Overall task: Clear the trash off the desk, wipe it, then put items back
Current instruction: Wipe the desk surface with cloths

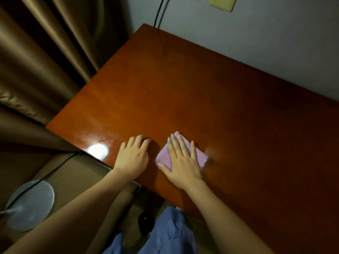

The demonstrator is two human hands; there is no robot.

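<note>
A glossy reddish-brown wooden desk point(211, 92) fills most of the view. Near its front edge lies a folded pink cloth point(200, 156). My right hand point(181, 163) is pressed flat on top of the cloth, fingers spread, covering most of it. My left hand point(133, 156) rests just to the left of the cloth on the bare wood, fingers slightly curled, holding nothing. A faint damp smear shows on the desk right of the cloth.
Brown curtains point(40, 70) hang left of the desk. A fan base point(31, 204) with a black cord stands on the floor at lower left. A black cable point(158, 13) runs up the grey wall behind the desk. A lamp glare point(97, 150) shines on the desk's near-left corner.
</note>
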